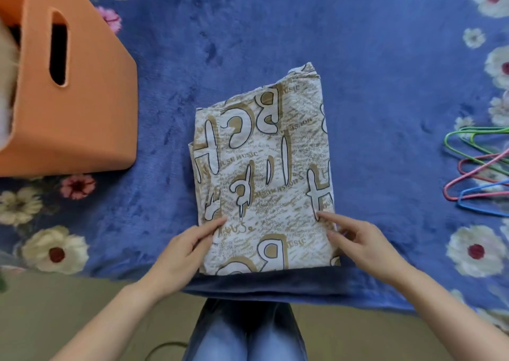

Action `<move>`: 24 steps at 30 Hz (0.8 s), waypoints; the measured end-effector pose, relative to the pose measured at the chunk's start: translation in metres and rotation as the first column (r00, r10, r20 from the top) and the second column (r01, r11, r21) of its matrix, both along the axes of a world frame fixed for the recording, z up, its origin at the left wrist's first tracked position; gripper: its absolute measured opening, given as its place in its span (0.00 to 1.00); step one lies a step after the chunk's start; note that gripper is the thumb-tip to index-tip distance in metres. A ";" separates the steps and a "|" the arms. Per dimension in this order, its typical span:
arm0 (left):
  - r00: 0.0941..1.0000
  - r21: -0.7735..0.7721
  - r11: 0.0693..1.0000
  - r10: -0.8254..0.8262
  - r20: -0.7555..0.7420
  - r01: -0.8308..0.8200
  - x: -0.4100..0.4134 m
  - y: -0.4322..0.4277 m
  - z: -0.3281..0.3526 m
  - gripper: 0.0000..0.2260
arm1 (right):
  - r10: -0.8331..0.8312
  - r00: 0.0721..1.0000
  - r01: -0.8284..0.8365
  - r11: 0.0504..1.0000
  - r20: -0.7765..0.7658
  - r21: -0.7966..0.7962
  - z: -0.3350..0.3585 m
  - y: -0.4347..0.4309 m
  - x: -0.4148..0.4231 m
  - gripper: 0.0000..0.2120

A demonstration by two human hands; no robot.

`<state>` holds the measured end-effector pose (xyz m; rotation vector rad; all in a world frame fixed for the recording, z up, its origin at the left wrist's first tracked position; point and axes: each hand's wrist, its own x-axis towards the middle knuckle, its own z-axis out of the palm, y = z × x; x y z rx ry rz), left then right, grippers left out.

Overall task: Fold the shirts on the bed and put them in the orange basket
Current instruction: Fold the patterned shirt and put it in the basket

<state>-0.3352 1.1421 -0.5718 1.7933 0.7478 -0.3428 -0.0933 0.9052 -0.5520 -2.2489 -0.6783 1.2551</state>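
A: Where is the garment, and what are the hands doing?

B: The white fabric shirt with gold-brown letter print [264,173] lies as a long, narrow rectangle on the blue floral plush blanket [371,85]. Its near end is at the bed's edge, well apart from the orange plastic basket with a slot handle [77,113] at far left. The left hand [190,250] rests flat on the near left edge, fingers straight, gripping nothing. The right hand [363,246] touches the near right edge with its forefinger extended. Its other fingers curl at the hem, and I cannot tell whether they pinch the cloth.

A: Which step is this?

B: My judgement: the lengthwise folds are done. A crosswise fold remains, then the transfer.

A: Failure modes?

B: (1) The far end is uneven, with one corner peaking beyond the other, so folding across it likely gives a skewed packet.
(2) The layers on the left side sit offset. Lifting the top layer alone could let the lower ones fall open.
(3) The plush nap may drag and wrinkle the cloth.
(4) The basket already holds something pale [7,85], and a loose packet could unfold during the carry.
(5) The coloured wire hangers [479,168] lie well apart to the right, so snag risk is low.
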 end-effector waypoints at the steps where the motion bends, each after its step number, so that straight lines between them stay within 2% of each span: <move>1: 0.998 0.123 0.990 -0.067 -0.014 0.068 -0.005 0.001 -0.002 0.19 | 0.076 0.988 -0.072 0.997 0.136 -0.032 -0.001 -0.006 0.003 0.19; 2: 0.993 0.279 0.953 -0.112 -0.029 0.116 -0.008 0.004 -0.003 0.21 | 0.161 0.937 -0.154 0.987 0.310 -0.047 -0.002 -0.010 0.008 0.19; 3: 0.988 0.464 0.874 -0.153 -0.025 0.147 -0.011 0.008 -0.006 0.24 | 0.260 0.839 -0.266 0.962 0.477 -0.056 -0.005 -0.013 0.013 0.21; 5: 0.961 0.696 0.674 -0.263 -0.086 0.247 -0.009 0.020 -0.007 0.31 | 0.442 0.554 -0.497 0.856 0.705 -0.145 -0.013 -0.017 0.024 0.29; 7: 0.875 0.815 0.428 -0.447 -0.185 0.391 -0.005 0.032 -0.013 0.37 | 0.603 0.288 -0.685 0.673 0.744 -0.280 -0.021 -0.016 0.033 0.36; 9: 0.724 0.856 0.190 -0.636 -0.265 0.481 0.001 0.042 -0.025 0.36 | 0.669 0.093 -0.792 0.498 0.738 -0.352 -0.031 -0.009 0.038 0.37; 10: 0.642 0.846 0.111 -0.704 -0.303 0.521 0.006 0.047 -0.028 0.33 | 0.691 0.030 -0.818 0.432 0.723 -0.379 -0.034 -0.003 0.039 0.36; 12: 0.543 0.847 0.012 -0.772 -0.329 0.531 0.020 0.054 -0.036 0.28 | 0.721 -0.013 -0.832 0.376 0.693 -0.408 -0.042 0.010 0.042 0.35; 13: 0.536 0.852 0.010 -0.781 -0.321 0.524 0.026 0.058 -0.038 0.26 | 0.729 -0.004 -0.835 0.374 0.685 -0.403 -0.045 0.015 0.043 0.34; 17: 0.566 0.823 0.096 -0.770 -0.295 0.560 0.037 0.064 -0.043 0.26 | 0.773 0.090 -0.847 0.391 0.628 -0.360 -0.047 0.025 0.048 0.35; 20: 0.517 0.722 0.155 -0.797 -0.312 0.674 0.043 0.066 -0.042 0.27 | 0.831 0.113 -0.873 0.345 0.545 -0.345 -0.041 0.033 0.052 0.35; 22: 0.517 0.643 0.229 -0.800 -0.303 0.731 0.046 0.069 -0.039 0.26 | 0.854 0.149 -0.877 0.347 0.498 -0.332 -0.035 0.037 0.060 0.40; 24: 0.567 0.599 0.353 -0.797 -0.210 0.719 0.046 0.075 -0.039 0.25 | 0.844 0.246 -0.883 0.398 0.477 -0.248 -0.031 0.038 0.069 0.43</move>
